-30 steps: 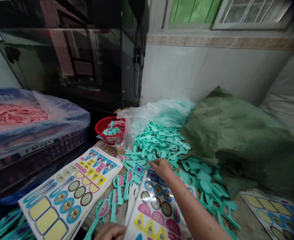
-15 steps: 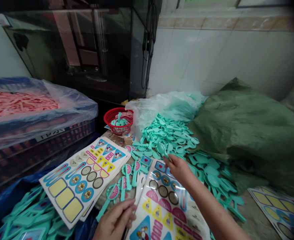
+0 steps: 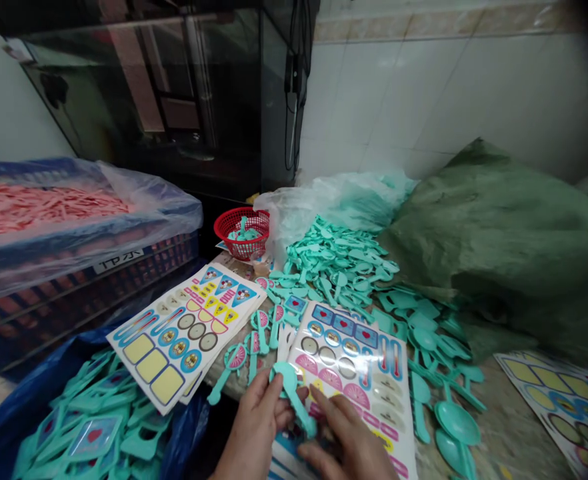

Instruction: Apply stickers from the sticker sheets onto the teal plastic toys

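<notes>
My left hand pinches a teal plastic toy piece by its broad rounded head, and the handle slants down to the right. On its near side my right hand has fingers and thumb apart, close to the handle's end; whether they touch it I cannot tell. Beneath both hands lies a sticker sheet with hearts, dials, pink half-circles and thermometers. Left of it, several teal pieces bear pink half-circle stickers, one being a long-handled piece.
A second stack of sticker sheets lies left, above a blue bag of teal pieces with heart stickers. Behind are a red basket, a heap of teal pieces and a green sack. A crate holds pink parts.
My right hand has come back from the teal heap toward my left hand. A teal piece is now in my left hand, which held none before. The view has shifted slightly.
</notes>
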`<state>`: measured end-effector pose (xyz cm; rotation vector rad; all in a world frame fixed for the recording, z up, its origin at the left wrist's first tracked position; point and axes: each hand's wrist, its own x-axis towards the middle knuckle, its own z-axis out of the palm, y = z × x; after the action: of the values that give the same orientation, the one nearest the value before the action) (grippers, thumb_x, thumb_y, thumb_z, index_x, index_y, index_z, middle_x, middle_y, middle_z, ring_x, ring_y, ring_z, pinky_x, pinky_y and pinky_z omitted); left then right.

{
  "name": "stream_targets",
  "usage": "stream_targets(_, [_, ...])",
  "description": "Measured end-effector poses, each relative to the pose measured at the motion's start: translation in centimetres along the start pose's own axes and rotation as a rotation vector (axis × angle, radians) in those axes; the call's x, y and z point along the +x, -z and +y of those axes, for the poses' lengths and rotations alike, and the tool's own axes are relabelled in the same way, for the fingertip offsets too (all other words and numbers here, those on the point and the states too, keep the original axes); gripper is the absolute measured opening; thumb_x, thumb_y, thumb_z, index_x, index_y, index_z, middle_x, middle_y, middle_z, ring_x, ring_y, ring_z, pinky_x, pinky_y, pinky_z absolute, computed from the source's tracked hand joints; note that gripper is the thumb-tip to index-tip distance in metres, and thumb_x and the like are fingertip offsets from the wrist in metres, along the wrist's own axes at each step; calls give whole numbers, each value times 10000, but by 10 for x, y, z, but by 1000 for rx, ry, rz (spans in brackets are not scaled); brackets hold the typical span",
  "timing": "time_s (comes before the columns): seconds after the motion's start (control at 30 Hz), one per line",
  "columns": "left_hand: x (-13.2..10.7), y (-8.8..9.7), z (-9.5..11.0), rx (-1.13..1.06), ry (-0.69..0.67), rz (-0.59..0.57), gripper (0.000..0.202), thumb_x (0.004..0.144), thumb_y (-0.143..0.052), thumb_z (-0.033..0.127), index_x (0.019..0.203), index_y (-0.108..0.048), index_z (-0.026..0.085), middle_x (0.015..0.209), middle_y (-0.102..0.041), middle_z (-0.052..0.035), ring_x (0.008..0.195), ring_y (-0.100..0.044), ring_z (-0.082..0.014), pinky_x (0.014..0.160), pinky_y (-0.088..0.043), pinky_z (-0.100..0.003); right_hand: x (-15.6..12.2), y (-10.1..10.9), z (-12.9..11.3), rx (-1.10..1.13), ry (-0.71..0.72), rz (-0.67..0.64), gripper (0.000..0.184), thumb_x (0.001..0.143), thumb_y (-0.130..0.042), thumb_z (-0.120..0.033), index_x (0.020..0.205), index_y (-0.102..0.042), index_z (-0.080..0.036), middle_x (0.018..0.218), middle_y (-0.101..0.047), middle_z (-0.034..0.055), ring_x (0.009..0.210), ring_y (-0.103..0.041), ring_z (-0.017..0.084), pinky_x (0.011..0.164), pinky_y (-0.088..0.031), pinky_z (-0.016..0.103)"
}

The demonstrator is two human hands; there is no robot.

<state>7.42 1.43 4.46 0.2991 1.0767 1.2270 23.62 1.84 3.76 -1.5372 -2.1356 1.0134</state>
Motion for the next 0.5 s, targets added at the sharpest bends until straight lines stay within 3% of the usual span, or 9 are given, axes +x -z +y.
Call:
stream_targets(0.07, [0,4,3,-15,-36,-24,597,769,-647,378,1278,-406,177,1024,-676,-111,897,-665,-221,740,-514,-308,0,18,-4,159,-94,106,552,760,-548,-484,1260,-536,-251,1173,-607,104,1051,-577,284,880,-470,364])
stream_targets(0.17, [1,10,7,6,-36,-76,498,791,-623,377,1224,-456,196,1005,-678,-78,842,-668,-190,693,-505,-270,8,37,-3,263,-164,209,406,864,-373,-512,1109,-589,-271,1124,-621,58,1043,-568,238,862,-457,328])
stream_targets(0.3, [2,17,7,-2,28,-166,407,828,-579,383,1178,-476,203,965,-684,-67,754,-664,-168,623,-491,-255,33,34,6,126,-14,167,293,885,-376,-428,849,-597,-239,830,-634,30,785,-589,196,707,-465,296])
stream_targets(0.4, [6,20,4,21,52,-177,410,835,-573,366,1178,-467,167,994,-675,-100,766,-669,-183,658,-507,-293,50,27,14,44,93,186,245,873,-415,-354,850,-627,-234,842,-601,39,807,-565,193,748,-437,301])
stream_targets(0.5, [11,20,2,13,46,-156,384,829,-590,336,1157,-492,162,1064,-657,-106,845,-668,-190,761,-510,-321,59,24,18,-10,114,196,295,891,-367,-325,912,-646,-229,873,-577,54,824,-558,197,746,-421,307])
